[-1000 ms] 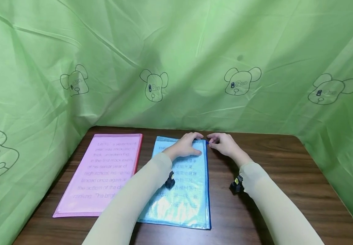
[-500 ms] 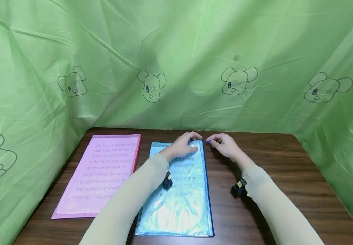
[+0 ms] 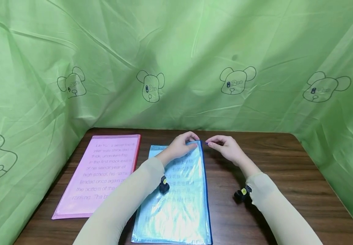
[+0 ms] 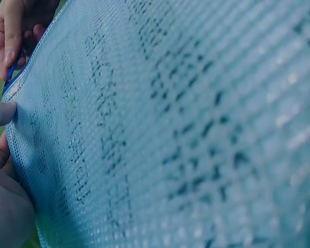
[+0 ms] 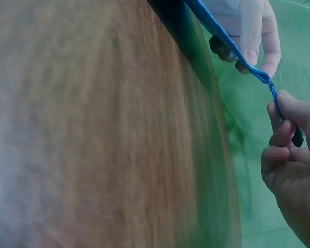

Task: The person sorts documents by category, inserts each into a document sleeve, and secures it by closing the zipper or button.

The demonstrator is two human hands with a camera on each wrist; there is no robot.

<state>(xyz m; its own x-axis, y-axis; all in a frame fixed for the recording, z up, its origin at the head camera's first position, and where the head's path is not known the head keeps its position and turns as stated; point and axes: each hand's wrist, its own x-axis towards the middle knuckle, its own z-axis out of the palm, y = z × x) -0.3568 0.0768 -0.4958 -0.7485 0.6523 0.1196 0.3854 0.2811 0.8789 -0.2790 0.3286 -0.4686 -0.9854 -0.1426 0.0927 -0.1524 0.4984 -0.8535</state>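
A translucent blue mesh zipper file bag point(image 3: 179, 211) with printed sheets showing through lies in front of me, its far end raised. My left hand point(image 3: 180, 146) pinches the far edge near the right corner, thumb on top, as the left wrist view shows. Along the right side runs a dark blue zipper point(image 5: 217, 33). Just beyond that corner, my right hand point(image 3: 227, 149) pinches the blue zipper pull point(image 5: 277, 101) between thumb and fingers; its dark tip pokes out below the fingertips.
To the left lies a pink file bag point(image 3: 102, 170) with a red zipper edge and a printed English page, partly behind the left sleeve. Both rest on a dark wooden table point(image 3: 286, 190). Green cloth point(image 3: 194, 61) with mouse drawings stands behind and at both sides.
The blue file bag has slid a little toward me and slightly left, both hands staying at its far right corner. The pink bag has stayed in place.
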